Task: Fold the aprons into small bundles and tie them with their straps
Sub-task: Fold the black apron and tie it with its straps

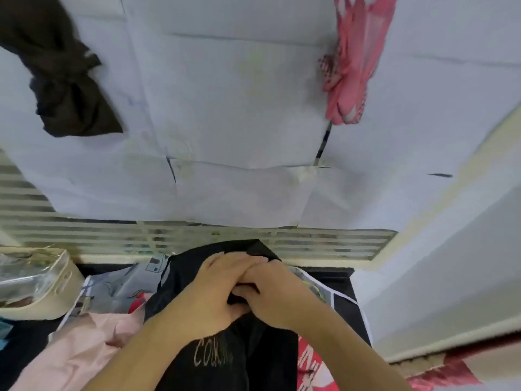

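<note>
The black apron (253, 348) (pale lettering on its front) hangs bunched at the near table edge (324, 246), over a heap of other cloths. Both hands meet on its top: the left hand (214, 294) curls its fingers into the fabric, and the right hand (270, 292) grips a dark fold beside it, fingers overlapping. A pink cloth (93, 340) lies to the left. Farther off on the white tabletop sit a tied brown bundle (62, 88) and a pink bundle (355, 60), well apart.

The left hand (214, 292) hides part of the black apron's (253, 359) blurred lettering.
</note>
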`<act>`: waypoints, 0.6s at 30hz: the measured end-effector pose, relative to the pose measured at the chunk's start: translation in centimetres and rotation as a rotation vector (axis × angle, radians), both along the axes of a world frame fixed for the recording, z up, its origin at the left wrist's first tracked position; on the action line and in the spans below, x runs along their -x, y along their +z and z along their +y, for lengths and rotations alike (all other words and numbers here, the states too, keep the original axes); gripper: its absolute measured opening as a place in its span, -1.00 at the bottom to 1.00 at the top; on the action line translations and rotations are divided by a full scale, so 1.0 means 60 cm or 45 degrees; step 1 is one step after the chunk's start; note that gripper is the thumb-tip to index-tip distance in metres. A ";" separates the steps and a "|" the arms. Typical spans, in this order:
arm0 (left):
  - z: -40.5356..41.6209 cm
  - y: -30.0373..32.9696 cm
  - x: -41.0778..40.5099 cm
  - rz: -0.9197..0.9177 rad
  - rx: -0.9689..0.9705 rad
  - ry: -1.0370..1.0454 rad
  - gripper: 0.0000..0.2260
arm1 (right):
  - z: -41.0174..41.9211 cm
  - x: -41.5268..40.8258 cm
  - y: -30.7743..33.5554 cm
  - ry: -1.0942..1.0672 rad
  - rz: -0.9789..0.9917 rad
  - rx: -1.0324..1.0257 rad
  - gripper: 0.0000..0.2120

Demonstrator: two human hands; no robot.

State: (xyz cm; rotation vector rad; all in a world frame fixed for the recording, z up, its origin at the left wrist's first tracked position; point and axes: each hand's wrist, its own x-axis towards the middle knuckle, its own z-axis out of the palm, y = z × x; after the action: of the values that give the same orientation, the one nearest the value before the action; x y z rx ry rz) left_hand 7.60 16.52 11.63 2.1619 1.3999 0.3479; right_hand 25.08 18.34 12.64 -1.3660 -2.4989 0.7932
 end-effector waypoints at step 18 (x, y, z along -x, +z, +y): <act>-0.002 0.330 0.163 -0.629 -0.161 0.514 -0.76 | -0.022 -0.093 0.202 -0.896 0.394 -0.414 -0.71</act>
State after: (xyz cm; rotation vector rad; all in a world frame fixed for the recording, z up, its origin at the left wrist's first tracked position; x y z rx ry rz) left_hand -2.16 16.37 31.45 1.6996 1.5301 1.0651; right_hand 30.68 17.01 24.77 -1.6727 -1.6392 0.3812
